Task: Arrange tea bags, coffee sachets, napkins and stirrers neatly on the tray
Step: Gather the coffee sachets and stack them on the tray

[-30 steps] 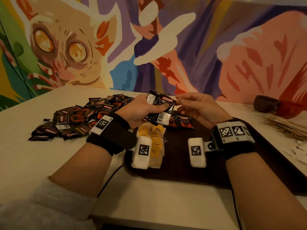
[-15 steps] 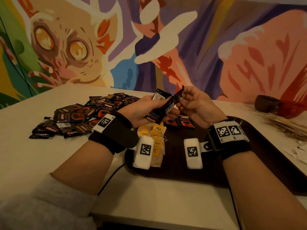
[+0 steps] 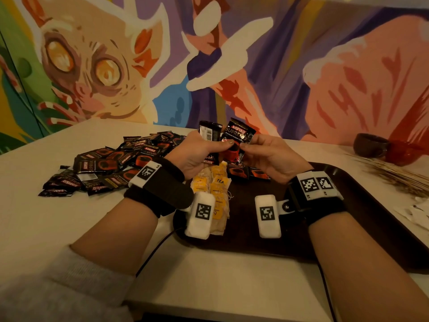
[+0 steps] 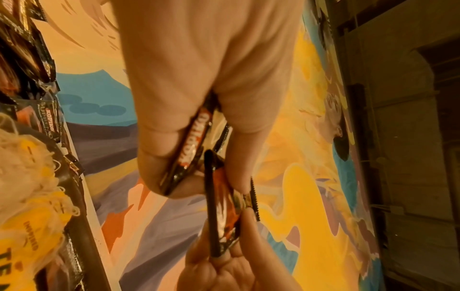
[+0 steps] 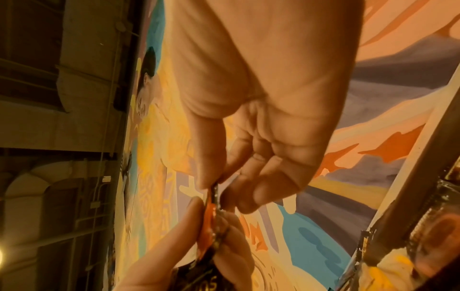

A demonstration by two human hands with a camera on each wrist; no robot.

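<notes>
My left hand (image 3: 197, 154) grips a small stack of black coffee sachets (image 3: 209, 132) above the tray's far left corner. My right hand (image 3: 262, 152) pinches the lower edge of one more sachet (image 3: 239, 135), which stands upright with its printed face toward me; the left thumb touches it too. The wrist views show the same pinch on that sachet (image 4: 224, 206) (image 5: 211, 216). A loose pile of sachets (image 3: 111, 166) lies on the table to the left. On the dark tray (image 3: 362, 224), yellow-tagged tea bags (image 3: 216, 189) lie in a row at the left, and a few sachets (image 3: 246, 171) lie behind them.
A bundle of thin stirrers (image 3: 394, 175) lies right of the tray, with white napkins (image 3: 417, 212) at the frame's right edge. A dark bowl (image 3: 370, 145) and a red bowl (image 3: 404, 152) stand at the back right. A painted wall rises behind the table.
The sachet between my hands has turned from edge-on to upright, printed face toward me. Both hands have risen slightly; the left hand's stack now stands more upright.
</notes>
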